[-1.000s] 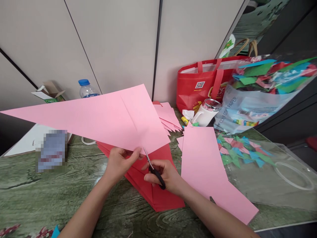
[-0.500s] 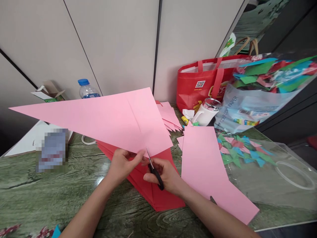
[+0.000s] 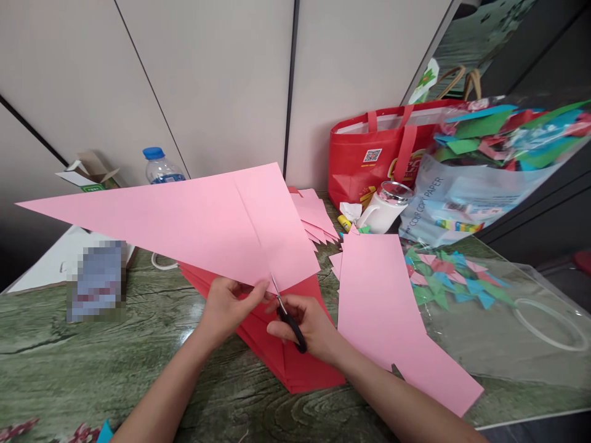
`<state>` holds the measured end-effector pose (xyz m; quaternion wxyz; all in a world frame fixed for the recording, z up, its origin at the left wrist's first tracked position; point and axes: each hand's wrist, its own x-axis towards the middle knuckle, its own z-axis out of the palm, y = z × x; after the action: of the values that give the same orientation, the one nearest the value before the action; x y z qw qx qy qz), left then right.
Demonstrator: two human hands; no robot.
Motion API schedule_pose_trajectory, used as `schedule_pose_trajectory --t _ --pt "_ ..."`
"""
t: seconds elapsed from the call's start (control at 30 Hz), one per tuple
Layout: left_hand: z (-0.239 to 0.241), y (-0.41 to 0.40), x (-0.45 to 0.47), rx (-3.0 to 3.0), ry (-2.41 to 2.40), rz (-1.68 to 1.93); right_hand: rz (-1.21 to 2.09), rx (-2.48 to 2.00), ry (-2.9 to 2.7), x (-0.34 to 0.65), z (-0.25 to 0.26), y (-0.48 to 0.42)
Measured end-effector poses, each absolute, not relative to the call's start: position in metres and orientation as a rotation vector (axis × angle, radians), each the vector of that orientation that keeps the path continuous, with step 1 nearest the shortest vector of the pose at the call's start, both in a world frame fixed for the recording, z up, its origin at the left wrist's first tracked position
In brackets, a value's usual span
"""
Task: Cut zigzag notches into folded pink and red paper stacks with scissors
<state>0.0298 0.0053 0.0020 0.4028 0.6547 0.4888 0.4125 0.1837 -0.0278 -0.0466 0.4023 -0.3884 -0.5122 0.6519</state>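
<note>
A large pointed sheet of pink paper (image 3: 198,221) is held up over the table, its long tip reaching left. My left hand (image 3: 233,304) pinches its lower edge between thumb and fingers. Close beside it, my right hand (image 3: 307,323) is closed round the black handles of a pair of scissors (image 3: 290,323). The scissor blades point up and sit at the paper's lower edge, just right of my left thumb. A straight crease runs down the sheet towards the blades. Beneath both hands lie folded red paper sheets (image 3: 309,369), partly covered.
More cut pink paper (image 3: 373,289) lies to the right. Behind it stand a white mug (image 3: 386,209), a red bag (image 3: 351,160) and a plastic bag of coloured scraps (image 3: 462,197). A clear bag (image 3: 484,332) lies at right. A bottle (image 3: 159,166) stands at back left.
The hands, scissors and pink sheet keep nearly the same place. The whole view has shifted very slightly.
</note>
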Motion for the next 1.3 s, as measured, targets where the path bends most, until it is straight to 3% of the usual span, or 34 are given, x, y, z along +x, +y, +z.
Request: schedule_pose_trajectory --t 1.3 --pt "0.0039 0.0029 0.0322 1.552 1.167 0.941 1.640 -1.070 -1.278 0.1842 -0.0427 -0.0272"
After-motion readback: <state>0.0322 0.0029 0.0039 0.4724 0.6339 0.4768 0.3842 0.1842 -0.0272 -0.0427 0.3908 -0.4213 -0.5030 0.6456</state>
